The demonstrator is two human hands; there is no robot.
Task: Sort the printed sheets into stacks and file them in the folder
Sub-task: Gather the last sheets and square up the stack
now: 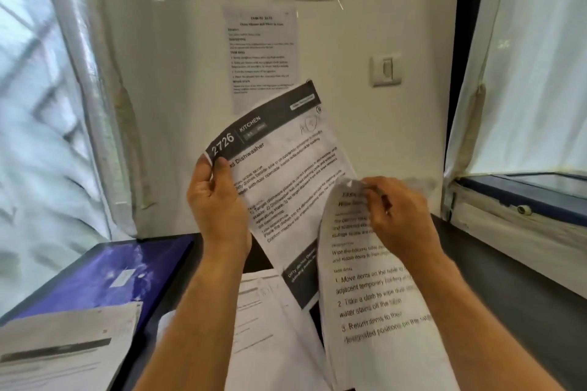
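Observation:
My left hand grips the left edge of a printed sheet with a dark header reading "2726 KITCHEN", held up and tilted in front of the wall. My right hand pinches the top of a second printed sheet with numbered lines, which hangs down and curls in front of the first. More sheets lie on the dark table below my arms. A blue folder lies at the left, with a sheet stack resting on its near part.
A taped sheet and a light switch are on the white wall ahead. Curtained windows stand at left and right. A window sill runs along the right of the dark table.

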